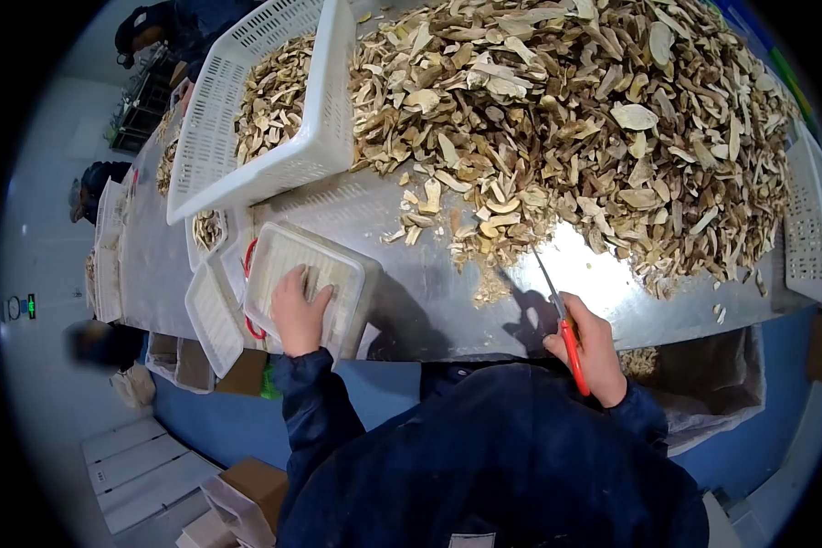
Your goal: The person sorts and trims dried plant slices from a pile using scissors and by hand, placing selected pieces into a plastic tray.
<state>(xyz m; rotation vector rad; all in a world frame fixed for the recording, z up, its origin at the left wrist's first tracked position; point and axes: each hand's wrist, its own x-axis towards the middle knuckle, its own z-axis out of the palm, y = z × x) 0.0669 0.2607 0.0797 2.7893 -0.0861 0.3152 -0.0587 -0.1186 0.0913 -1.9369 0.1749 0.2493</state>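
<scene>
My left hand (pixel 301 315) is over a shallow white plastic basket (pixel 363 297), its thumb and fingers apart. A small brownish piece (pixel 311 274), apparently a dried mushroom slice, lies by the fingertips; whether they touch it is unclear. My right hand (pixel 597 345) is closed around red-handled scissors (pixel 572 354), the thin metal blades pointing away toward a large heap of dried mushroom slices (pixel 566 119). Loose slices and crumbs (pixel 493 283) lie on the metal table (pixel 411 310) between my two hands.
A big white slotted crate (pixel 274 178) with slices stands at the left. Beside the small basket are another red handle (pixel 251 292) and a white tray (pixel 215 320). Under the table edge is a lined bin (pixel 721 393). A person (pixel 187 27) is at the far left.
</scene>
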